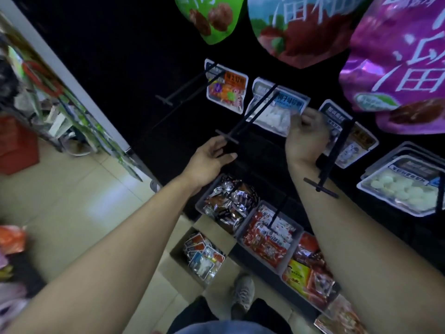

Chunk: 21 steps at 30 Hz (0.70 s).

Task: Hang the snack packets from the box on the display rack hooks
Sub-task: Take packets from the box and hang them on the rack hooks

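A blue-labelled snack packet (277,109) hangs far back on a long black hook (250,114) of the dark display rack. My right hand (305,136) pinches that packet's right edge with curled fingers. My left hand (209,157) is relaxed with its fingers at the front tip of the same hook, holding nothing. An orange-labelled packet (226,88) hangs on the hook to the left. On the floor below, an open cardboard box (192,263) holds several more packets (204,256).
Large green (207,18), red (296,27) and purple bags (399,63) hang above. More hooks (330,160) with packets (404,186) lie to the right, one crossing my right forearm. Grey bins of wrapped snacks (231,203) stand low on the rack. My shoe (243,292) is by the box.
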{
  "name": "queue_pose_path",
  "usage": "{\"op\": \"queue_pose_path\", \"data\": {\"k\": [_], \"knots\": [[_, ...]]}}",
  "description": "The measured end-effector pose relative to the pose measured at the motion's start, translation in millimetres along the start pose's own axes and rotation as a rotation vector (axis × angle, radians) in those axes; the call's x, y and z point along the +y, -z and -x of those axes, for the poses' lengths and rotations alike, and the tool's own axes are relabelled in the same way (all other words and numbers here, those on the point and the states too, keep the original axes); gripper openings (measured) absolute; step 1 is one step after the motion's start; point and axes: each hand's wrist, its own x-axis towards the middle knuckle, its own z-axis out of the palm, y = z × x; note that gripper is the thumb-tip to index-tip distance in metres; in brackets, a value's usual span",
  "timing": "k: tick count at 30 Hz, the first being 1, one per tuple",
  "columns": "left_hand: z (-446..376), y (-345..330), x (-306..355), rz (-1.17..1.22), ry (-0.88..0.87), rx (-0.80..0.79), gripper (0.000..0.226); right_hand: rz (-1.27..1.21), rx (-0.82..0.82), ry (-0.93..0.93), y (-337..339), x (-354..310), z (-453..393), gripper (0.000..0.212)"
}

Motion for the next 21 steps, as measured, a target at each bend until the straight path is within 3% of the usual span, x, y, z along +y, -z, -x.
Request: {"op": "queue_pose_path", "data": {"k": [5,7,9,12,14,18,21], "knots": [[18.9,17.1,-37.5,0.01,0.034,0.016,0.059,-0.119,0.098,-0.046,6.5,14.6,50.9,0.025],[33.2,28.5,-68.5,0.016,0.076,0.027,0.055,-0.081,0.028,-0.048,6.2,26.5,96.5,0.018],[51.3,42.5,-110.9,0.007,0.136,0.059,0.048,0.049,-0.204,-0.077,2.2,45.7,150.4,0.013],[84.6,64.2,-196.8,-0.123,0.28,0.128,0.036,0.358,-0.759,-0.202,-8.8,104.1,231.2,0.018],[103.6,74.1,-261.4,-0.226,0.408,0.108,0.033,0.565,-1.001,-0.256,-15.0,154.0,278.5,0.022],[129.9,74.1,-371.1,-0.459,0.588,-0.063,0.04,0.764,-1.236,-0.357,-23.3,246.5,348.2,0.022],[134.7,55.9,-441.7,-0.529,0.6,-0.179,0.053,0.881,-1.341,-0.433,-32.3,310.0,377.7,0.031]]}}
